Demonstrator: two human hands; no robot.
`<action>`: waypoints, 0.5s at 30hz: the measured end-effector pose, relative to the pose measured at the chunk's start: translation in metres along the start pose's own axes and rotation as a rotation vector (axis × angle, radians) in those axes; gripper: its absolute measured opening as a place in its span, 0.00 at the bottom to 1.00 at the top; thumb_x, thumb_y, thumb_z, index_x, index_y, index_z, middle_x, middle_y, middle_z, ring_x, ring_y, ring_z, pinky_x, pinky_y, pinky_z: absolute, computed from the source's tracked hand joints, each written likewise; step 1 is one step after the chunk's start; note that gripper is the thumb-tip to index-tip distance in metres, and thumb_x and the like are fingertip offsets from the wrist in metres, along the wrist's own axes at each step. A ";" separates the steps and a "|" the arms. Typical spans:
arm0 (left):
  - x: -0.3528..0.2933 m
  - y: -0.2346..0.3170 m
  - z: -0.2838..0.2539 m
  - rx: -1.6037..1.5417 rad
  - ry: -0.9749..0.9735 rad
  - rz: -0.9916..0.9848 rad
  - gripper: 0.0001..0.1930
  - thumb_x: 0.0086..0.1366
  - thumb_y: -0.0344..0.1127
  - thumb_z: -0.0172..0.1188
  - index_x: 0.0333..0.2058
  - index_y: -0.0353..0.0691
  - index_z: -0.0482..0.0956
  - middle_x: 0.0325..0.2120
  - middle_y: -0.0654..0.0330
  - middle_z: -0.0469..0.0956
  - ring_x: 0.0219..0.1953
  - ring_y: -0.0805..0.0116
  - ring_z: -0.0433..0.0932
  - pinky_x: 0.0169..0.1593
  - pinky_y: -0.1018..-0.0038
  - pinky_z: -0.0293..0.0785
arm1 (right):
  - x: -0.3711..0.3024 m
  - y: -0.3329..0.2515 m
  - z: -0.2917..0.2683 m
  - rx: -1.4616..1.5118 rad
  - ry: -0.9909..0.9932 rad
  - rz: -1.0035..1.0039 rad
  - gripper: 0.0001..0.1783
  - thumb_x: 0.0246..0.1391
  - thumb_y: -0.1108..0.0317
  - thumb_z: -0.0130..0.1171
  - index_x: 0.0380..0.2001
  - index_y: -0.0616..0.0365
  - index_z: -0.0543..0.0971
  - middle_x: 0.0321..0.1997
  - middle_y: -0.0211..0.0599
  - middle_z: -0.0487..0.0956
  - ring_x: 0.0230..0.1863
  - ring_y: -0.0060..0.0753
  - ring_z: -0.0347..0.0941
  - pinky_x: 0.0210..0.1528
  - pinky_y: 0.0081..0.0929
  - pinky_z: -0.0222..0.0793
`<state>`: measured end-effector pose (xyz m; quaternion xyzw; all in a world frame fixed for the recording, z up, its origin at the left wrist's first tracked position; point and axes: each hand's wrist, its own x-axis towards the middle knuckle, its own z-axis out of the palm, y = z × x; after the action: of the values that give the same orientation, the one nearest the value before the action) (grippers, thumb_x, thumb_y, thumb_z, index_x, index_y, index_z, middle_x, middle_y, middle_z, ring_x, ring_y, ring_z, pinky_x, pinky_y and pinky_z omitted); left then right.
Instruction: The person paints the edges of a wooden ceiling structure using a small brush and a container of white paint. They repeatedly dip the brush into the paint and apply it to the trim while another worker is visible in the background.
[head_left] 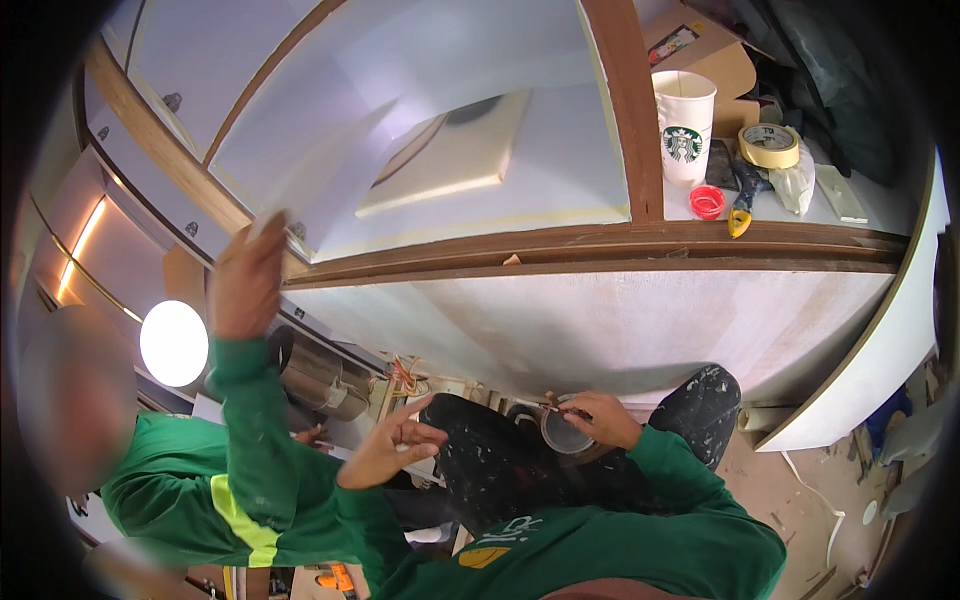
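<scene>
My right hand (607, 418) is closed around a thin, slender tool (549, 406), whose exact kind I cannot make out. Just beneath it, between my knees, is a round, pale container (566, 434); its contents are unclear. My left hand (395, 447) hovers by my left knee, fingers loosely apart and nothing visible in them. In front of my knees curves a whitish panel (600, 325) under a brown wooden ledge (590, 243).
At left a co-worker in a green sleeve raises a blurred hand (250, 277) toward the cabinet frame. A paper cup (684, 130), masking tape roll (769, 147), red lid (707, 202) and yellow-tipped tool (741, 215) occupy the shelf. Loose wires (405, 375) stick out below.
</scene>
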<state>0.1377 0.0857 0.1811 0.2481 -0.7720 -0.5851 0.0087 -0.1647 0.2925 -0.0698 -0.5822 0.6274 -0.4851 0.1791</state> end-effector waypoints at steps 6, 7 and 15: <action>-0.024 -0.233 0.022 0.023 0.642 -0.411 0.52 0.72 0.61 0.61 0.73 0.18 0.49 0.73 0.28 0.56 0.77 0.43 0.55 0.76 0.62 0.53 | 0.000 0.001 0.003 -0.016 -0.081 -0.038 0.14 0.66 0.62 0.61 0.51 0.54 0.84 0.49 0.46 0.83 0.50 0.54 0.79 0.53 0.46 0.75; -0.026 -0.253 0.041 0.084 0.599 -0.390 0.54 0.71 0.63 0.61 0.73 0.18 0.49 0.73 0.28 0.56 0.77 0.42 0.55 0.77 0.63 0.53 | 0.001 0.001 0.005 -0.015 -0.088 -0.022 0.15 0.66 0.61 0.61 0.52 0.54 0.84 0.49 0.46 0.83 0.50 0.54 0.79 0.53 0.46 0.75; 0.001 -0.253 0.126 0.151 0.825 -0.286 0.64 0.60 0.63 0.73 0.75 0.23 0.45 0.72 0.28 0.58 0.74 0.37 0.60 0.74 0.58 0.58 | 0.003 0.009 0.014 -0.022 -0.017 -0.043 0.14 0.67 0.61 0.63 0.50 0.56 0.85 0.41 0.42 0.84 0.41 0.48 0.81 0.44 0.41 0.76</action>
<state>0.1928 0.1499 -0.0881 0.5652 -0.7024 -0.3744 0.2167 -0.1593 0.2830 -0.0829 -0.6016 0.6185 -0.4768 0.1678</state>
